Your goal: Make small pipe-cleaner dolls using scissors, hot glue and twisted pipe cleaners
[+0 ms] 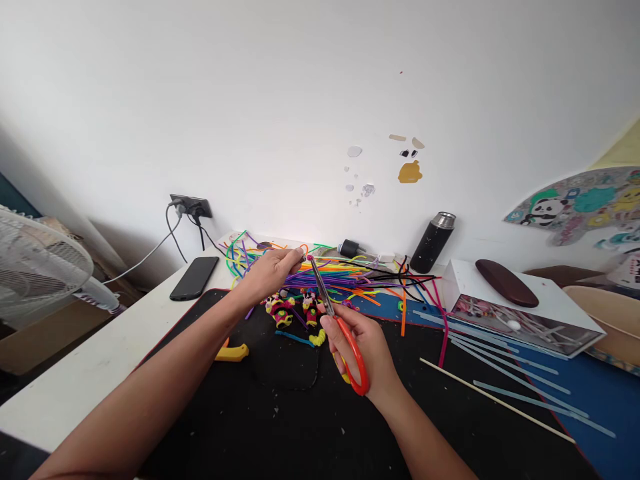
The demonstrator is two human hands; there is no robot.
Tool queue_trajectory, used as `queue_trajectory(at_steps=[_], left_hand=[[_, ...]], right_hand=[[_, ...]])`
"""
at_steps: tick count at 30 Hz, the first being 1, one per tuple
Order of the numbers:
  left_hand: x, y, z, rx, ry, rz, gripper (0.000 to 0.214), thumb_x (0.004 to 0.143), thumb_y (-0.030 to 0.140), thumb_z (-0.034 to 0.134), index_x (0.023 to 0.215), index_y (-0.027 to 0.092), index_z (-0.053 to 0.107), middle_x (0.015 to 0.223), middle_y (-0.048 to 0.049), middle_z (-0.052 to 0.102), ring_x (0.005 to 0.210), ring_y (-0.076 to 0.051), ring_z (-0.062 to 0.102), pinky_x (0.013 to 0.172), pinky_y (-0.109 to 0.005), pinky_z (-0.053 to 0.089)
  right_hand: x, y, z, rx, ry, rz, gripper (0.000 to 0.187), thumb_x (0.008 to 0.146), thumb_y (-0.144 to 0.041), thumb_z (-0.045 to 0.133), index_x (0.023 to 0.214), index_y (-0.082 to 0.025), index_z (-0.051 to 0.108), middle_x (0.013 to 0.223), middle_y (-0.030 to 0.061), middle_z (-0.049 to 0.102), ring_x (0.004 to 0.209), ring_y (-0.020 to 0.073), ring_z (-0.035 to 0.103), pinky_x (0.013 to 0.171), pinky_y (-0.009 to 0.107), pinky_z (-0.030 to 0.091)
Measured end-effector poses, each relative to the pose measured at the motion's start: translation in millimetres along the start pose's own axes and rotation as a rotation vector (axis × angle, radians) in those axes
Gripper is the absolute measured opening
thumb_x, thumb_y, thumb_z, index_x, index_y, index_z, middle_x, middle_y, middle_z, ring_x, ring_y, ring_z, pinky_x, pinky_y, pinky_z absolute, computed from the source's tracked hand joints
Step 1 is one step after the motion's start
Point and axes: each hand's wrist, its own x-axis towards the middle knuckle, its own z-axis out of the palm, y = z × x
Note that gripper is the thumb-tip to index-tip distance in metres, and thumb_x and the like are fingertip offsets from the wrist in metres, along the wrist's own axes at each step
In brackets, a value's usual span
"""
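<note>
Held red-handled steel scissors in the right hand, with tips at a small pink fuzzy piece; apparently pinched it in the left hand for steadiness, near multicoloured fuzzy stems.

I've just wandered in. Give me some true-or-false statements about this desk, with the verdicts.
1. The right hand holds the scissors. True.
2. The left hand is gripping the phone. False: its fingertips are by the scissors' tips; the phone lies apart from it.
3. The dark red case lies on top of the white box. True.
4. The fan is at the picture's right edge. False: it is at the left edge.
5. The black bottle has a silver-coloured top. True.
</note>
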Motion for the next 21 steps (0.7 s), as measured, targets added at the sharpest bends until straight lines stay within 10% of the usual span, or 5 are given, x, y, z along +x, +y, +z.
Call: queue_trajectory(at_steps=[13, 21], left_hand=[[7, -17, 10.2, -0.666, -0.199, -0.178, 0.062, 0.090, 0.080, 0.052, 0.083, 0.019, 0.060, 0.072, 0.0026, 0.039, 0.054, -0.012, 0.029, 0.049, -0.026, 0.016], [-2, -5, -7.3, -0.285, -0.141, 0.049, 0.034, 0.096, 0.054, 0.060, 0.094, 0.020, 0.065, 0.083, -0.0026, 0.066, 0.074, -0.017, 0.056, 0.071, -0.030, 0.045]], right_hand=[[-1, -10, -1, 0.119, 0.016, 0.027, 0.058, 0.088, -0.065, 0.074, 0.116, -0.015, 0.078, 0.059, -0.0040, 0.054, 0.034, 0.0067, 0.044, 0.036, 0.020, 0.033], [2, -19, -13, 0.221, 0.191, -0.083, 0.057, 0.089, -0.064, 0.074, 0.116, -0.013, 0.075, 0.062, -0.0044, 0.056, 0.037, 0.0064, 0.044, 0.037, 0.020, 0.031]])
